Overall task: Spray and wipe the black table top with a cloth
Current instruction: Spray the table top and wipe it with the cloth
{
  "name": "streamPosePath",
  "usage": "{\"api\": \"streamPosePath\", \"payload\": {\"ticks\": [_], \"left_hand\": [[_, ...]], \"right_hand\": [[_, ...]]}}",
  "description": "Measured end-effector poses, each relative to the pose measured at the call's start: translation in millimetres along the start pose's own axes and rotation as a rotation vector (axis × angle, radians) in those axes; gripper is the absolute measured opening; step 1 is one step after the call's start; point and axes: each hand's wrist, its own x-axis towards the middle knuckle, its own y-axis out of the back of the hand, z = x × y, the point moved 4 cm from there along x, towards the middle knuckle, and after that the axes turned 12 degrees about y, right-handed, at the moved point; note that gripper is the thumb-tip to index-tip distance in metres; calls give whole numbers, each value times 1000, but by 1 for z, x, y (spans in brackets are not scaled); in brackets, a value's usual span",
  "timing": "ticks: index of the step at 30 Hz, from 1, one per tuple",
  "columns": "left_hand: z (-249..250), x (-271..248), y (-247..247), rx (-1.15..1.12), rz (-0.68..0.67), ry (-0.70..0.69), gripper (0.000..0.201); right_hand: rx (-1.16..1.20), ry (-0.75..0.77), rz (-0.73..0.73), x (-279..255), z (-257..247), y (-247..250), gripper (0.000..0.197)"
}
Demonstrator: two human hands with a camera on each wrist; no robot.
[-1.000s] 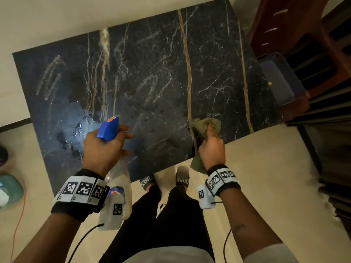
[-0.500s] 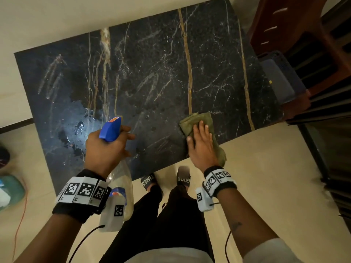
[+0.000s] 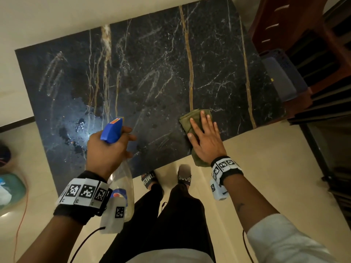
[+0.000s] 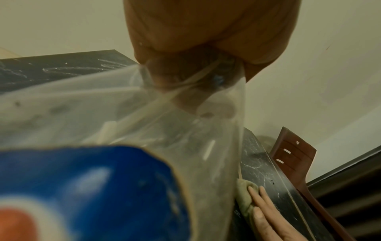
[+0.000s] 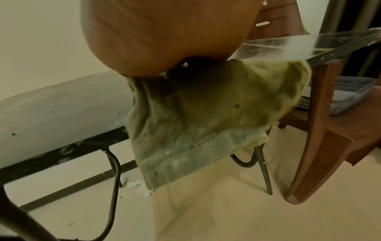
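The black marble table top (image 3: 155, 65) fills the upper half of the head view, with wet patches and droplets at its left front. My left hand (image 3: 108, 147) grips a clear spray bottle (image 3: 123, 188) with a blue trigger head (image 3: 111, 130), held over the table's near edge. The same bottle (image 4: 144, 130) fills the left wrist view. My right hand (image 3: 203, 137) lies flat with straight fingers on an olive green cloth (image 3: 190, 119) at the table's front edge. Part of the cloth (image 5: 195, 117) hangs down over that edge.
A brown wooden chair (image 3: 296, 31) stands at the right, with a grey basket (image 3: 283, 76) on its seat. My feet in slippers (image 3: 167, 177) are on the tiled floor under the table's near edge. A teal object (image 3: 9, 190) and an orange cable (image 3: 20, 221) lie at left.
My right hand went from gripping the bunched cloth to lying flat on it, fingers spread, and slid slightly right along the front edge. The left hand with the bottle has barely moved.
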Motion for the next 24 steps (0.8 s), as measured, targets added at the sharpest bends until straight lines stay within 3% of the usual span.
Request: {"api": "streamPosePath", "payload": {"ticks": [5, 10, 14, 17, 20, 24], "left_hand": [[-8, 1, 5, 21, 24, 4, 15], [-6, -1, 8, 35, 17, -1, 18], [0, 0, 10, 32, 16, -21, 25], [1, 2, 14, 25, 17, -35, 26], [-2, 4, 18, 28, 10, -37, 27], [-3, 6, 18, 46, -11, -42, 26]], "right_hand": [[27, -41, -4, 4, -21, -13, 62], [-10, 62, -36, -9, -79, -31, 62], [33, 65, 14, -6, -61, -27, 52], [65, -66, 44, -1, -32, -15, 55], [56, -126, 94, 2, -43, -15, 59], [9, 62, 8, -2, -101, -39, 70]]}}
